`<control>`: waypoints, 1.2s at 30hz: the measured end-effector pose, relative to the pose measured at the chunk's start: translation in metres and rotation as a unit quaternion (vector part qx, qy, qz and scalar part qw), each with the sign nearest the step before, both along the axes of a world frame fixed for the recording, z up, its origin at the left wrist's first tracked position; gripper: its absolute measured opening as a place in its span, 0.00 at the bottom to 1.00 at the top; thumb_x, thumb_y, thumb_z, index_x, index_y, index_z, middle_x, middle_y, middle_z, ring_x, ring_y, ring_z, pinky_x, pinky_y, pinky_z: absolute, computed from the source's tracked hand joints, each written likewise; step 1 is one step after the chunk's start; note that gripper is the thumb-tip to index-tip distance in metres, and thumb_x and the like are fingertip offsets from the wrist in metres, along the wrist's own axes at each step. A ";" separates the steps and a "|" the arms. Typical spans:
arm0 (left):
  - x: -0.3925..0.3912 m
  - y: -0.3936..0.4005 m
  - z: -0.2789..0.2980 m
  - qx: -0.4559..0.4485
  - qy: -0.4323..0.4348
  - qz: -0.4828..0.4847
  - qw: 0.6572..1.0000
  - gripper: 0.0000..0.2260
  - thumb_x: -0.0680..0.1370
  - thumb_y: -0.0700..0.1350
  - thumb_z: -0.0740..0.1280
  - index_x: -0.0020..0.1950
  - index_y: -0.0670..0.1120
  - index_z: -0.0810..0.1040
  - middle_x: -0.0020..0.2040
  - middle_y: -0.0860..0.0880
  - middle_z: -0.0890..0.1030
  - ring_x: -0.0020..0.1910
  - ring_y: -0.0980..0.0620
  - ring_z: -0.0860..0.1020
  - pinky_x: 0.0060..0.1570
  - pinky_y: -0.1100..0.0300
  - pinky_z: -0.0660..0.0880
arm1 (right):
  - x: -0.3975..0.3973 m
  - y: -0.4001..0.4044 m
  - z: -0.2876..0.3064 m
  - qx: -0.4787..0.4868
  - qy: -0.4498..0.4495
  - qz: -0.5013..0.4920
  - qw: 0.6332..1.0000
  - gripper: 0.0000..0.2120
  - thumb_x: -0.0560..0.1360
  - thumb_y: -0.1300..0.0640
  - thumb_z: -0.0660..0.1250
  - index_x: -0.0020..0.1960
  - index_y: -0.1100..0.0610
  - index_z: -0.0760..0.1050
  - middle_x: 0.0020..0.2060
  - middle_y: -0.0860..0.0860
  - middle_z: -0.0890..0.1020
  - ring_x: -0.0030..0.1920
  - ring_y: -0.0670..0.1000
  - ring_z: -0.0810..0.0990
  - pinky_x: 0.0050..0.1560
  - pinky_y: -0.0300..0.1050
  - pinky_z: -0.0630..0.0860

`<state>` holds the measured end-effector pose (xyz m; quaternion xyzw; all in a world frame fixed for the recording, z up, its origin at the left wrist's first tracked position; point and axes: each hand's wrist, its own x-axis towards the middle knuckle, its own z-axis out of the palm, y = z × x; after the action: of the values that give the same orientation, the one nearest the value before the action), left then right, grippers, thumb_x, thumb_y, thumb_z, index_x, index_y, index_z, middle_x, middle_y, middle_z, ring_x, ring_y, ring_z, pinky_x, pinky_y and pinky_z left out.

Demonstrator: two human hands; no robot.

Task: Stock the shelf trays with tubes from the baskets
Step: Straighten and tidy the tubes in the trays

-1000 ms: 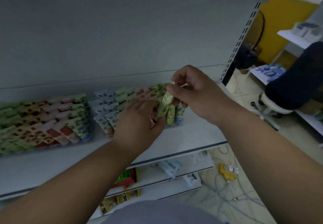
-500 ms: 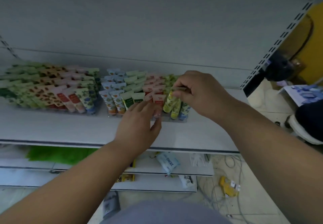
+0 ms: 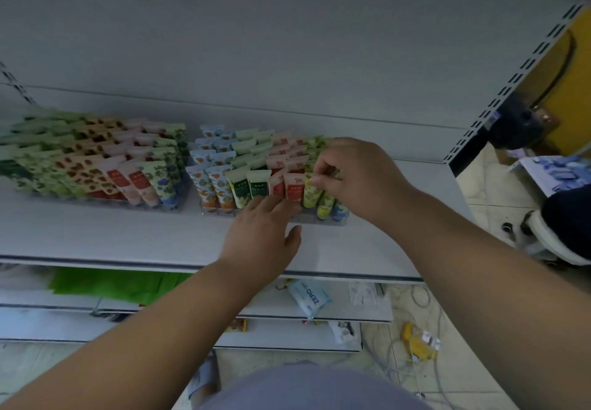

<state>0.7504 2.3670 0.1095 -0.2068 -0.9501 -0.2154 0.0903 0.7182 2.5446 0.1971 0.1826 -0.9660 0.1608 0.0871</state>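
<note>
Fingers and thumb of the right hand (image 3: 358, 179) pinch the top of a yellow tube (image 3: 311, 190), which stands at the front of the right tray (image 3: 319, 219) on the shelf (image 3: 128, 236). Left hand (image 3: 262, 233) lies relaxed, its straight fingertips touching the red tubes (image 3: 289, 185) just left of the yellow one, grasping nothing. A second tray (image 3: 96, 198), full of tubes, sits just to the left.
</note>
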 end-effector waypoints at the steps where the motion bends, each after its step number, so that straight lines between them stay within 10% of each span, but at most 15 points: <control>1: -0.001 0.000 0.001 0.002 -0.001 -0.001 1.000 0.13 0.75 0.49 0.66 0.59 0.49 0.78 0.55 0.49 0.79 0.54 0.45 0.75 0.51 0.53 0.75 | 0.000 0.001 0.000 0.001 -0.001 -0.002 1.000 0.06 0.73 0.51 0.72 0.42 0.52 0.80 0.40 0.46 0.76 0.40 0.47 0.74 0.37 0.40 0.64; 36: -0.067 0.023 0.046 -0.042 0.109 -0.092 0.989 0.08 0.70 0.49 0.66 0.40 0.48 0.83 0.42 0.48 0.77 0.45 0.42 0.74 0.44 0.48 0.75 | -0.003 0.028 -0.016 0.022 -0.033 -0.009 0.999 0.08 0.73 0.52 0.69 0.47 0.56 0.79 0.45 0.53 0.75 0.46 0.55 0.75 0.43 0.49 0.73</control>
<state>0.6833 2.3897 0.1554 -0.3193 -0.9198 -0.1586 0.1640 0.7151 2.5728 0.1814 0.1699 -0.9733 0.1448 0.0527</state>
